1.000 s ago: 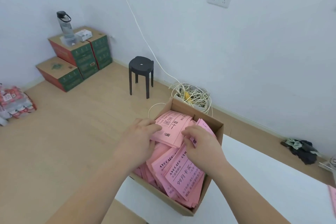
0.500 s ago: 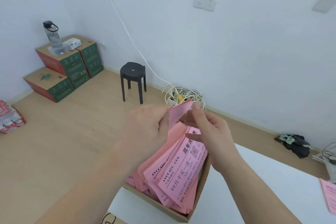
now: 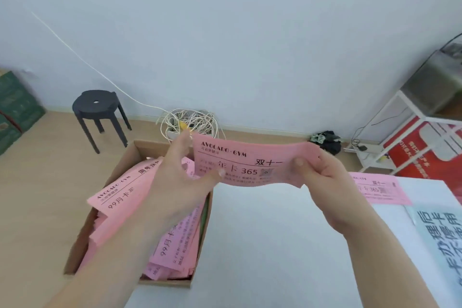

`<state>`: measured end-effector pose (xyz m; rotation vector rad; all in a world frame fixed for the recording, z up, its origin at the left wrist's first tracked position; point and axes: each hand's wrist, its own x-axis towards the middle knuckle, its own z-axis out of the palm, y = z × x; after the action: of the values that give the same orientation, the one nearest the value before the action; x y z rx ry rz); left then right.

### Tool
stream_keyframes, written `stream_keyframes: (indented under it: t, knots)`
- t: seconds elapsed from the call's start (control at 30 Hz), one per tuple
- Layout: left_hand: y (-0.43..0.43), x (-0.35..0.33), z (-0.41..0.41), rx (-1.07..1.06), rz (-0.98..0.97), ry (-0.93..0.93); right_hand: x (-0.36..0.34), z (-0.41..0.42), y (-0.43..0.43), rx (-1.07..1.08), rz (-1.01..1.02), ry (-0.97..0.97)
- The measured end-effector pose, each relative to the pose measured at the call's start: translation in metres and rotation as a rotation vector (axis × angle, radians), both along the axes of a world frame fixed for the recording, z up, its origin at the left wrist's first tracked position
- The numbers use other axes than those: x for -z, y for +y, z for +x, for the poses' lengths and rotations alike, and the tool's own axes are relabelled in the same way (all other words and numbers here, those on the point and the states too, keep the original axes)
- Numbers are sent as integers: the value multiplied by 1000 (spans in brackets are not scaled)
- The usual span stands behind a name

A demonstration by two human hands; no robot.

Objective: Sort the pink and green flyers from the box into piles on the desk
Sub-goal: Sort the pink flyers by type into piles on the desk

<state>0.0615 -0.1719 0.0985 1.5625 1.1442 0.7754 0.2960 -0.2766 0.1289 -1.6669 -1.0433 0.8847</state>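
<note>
Pink flyer [image 3: 250,165] out of box [image 3: 82,240], above desk [image 3: 262,232]; left hand [image 3: 180,182] and right hand [image 3: 322,177] pinch its ends. Second flyer [image 3: 377,189] lies on desk. Box near full: sorting barely begun.

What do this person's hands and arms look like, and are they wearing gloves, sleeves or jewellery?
The left hand and right hand are bare: no gloves, and no rings show. The left forearm and right forearm are uncovered down to the frame's bottom edge, with no sleeve, watch or bracelet in view.
</note>
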Motion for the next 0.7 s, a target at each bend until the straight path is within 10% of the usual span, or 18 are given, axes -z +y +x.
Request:
stream_keyframes:
  t: [0.3, 0.7]
  knots:
    - [-67, 55, 96, 273, -78, 151, 91, 79, -70, 387, -45, 52]
    - [-95, 179, 115, -94, -262, 276, 207, 86, -125, 424, -302, 111]
